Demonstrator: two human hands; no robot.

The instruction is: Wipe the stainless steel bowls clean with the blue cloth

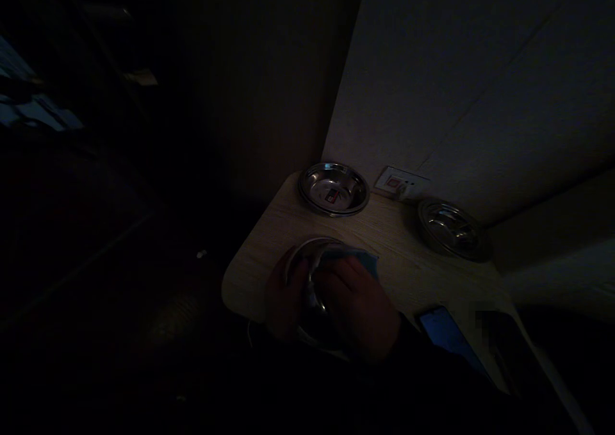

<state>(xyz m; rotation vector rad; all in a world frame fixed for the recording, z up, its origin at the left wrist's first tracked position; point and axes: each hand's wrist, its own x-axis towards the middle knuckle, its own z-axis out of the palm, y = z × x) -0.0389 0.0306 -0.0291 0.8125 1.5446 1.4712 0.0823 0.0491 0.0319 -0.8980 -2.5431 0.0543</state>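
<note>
In dim light, a shiny metal bowl (314,302) is between my hands at the near side of a small wooden table (259,262). My left hand (284,300) grips its left rim, with the thumb over the edge. My right hand (360,303) is closed on a bluish cloth (369,261) and presses it against the inner right side of the bowl. Part of the cloth sticks out past the rim. The fingertips of my right hand and much of the bowl's lower part are hidden or too dark to make out.
Metal bowls (312,195), apparently stacked, with a label inside, stand at the back left. More metal bowlware (444,230) sits at the back right by the wall. A wall socket (401,182) is between them. A phone (449,336) lies at the right, beside a dark object (516,352).
</note>
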